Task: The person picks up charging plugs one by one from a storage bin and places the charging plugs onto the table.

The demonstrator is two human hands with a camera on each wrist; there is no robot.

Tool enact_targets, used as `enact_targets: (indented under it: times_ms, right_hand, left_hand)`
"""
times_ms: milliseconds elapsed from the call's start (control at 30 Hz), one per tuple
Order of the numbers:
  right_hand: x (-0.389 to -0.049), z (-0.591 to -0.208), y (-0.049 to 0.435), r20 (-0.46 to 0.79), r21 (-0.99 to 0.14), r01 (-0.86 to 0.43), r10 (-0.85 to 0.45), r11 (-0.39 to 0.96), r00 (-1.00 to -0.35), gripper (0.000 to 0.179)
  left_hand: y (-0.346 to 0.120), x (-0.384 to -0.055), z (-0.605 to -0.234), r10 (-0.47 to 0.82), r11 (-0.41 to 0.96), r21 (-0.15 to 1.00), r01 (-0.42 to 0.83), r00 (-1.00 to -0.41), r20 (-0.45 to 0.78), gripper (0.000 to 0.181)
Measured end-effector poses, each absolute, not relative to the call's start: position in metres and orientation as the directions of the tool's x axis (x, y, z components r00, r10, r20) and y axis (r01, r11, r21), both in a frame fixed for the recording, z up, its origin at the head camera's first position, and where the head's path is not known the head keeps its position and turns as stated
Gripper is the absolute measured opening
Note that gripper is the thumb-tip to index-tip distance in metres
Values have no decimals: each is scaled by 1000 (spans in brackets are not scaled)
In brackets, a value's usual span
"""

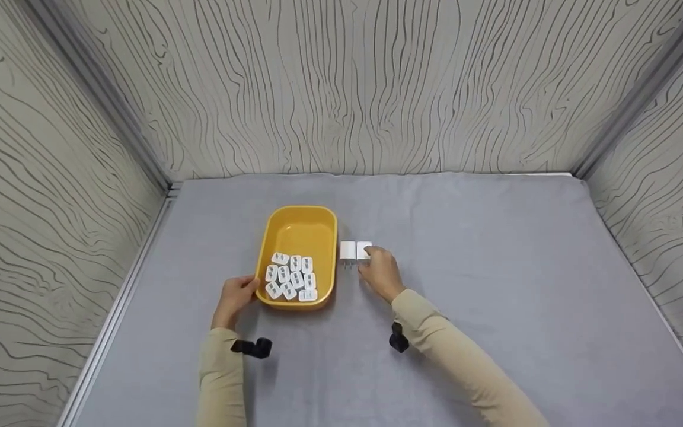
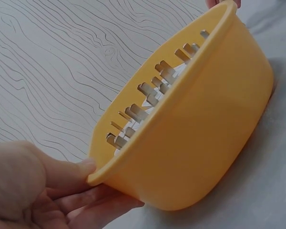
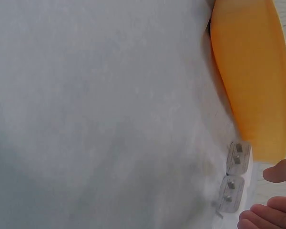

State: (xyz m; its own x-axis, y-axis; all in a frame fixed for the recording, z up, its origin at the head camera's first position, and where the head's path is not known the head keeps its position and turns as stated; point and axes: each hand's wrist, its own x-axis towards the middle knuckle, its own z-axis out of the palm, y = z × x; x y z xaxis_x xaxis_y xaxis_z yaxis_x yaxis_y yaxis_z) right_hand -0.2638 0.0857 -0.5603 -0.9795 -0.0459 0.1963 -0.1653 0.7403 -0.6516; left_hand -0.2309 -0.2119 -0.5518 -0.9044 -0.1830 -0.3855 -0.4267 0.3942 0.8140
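A yellow plastic tub (image 1: 301, 228) stands on the cloth with several white charger plugs (image 1: 289, 276) inside, prongs up. My left hand (image 1: 238, 296) holds the tub's near left corner, thumb on the rim and fingers under it in the left wrist view. Against the tub's right side, one white plug (image 1: 347, 250) lies with its prongs toward me. Beside it lies a second white plug (image 1: 363, 245), partly covered by my right hand (image 1: 382, 274). In the right wrist view, thumb (image 3: 281, 171) and fingers (image 3: 269, 217) are spread apart beside this plug; contact is unclear.
Grey cloth (image 1: 495, 267) covers the table. Wood-patterned panels (image 1: 341, 89) rise at the back and both sides. A metal rail (image 1: 122, 296) runs along the left edge. Each wrist wears a small black camera mount (image 1: 258, 348).
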Motion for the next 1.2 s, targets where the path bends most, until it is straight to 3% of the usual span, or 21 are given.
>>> enact_targets:
  times_ms: [267,1200]
  right_hand:
    - [-256,-548,75,119,-775,-148,-87,615,-989,33]
    - [-231,-528,39,167,-808,-262,-221,528,-961,30]
  left_hand:
    - [-212,-230,-552,-177,387,842,-376,-927,-332,35]
    - [-211,-228,-552,-175,379,844,-379,-925,-336,36]
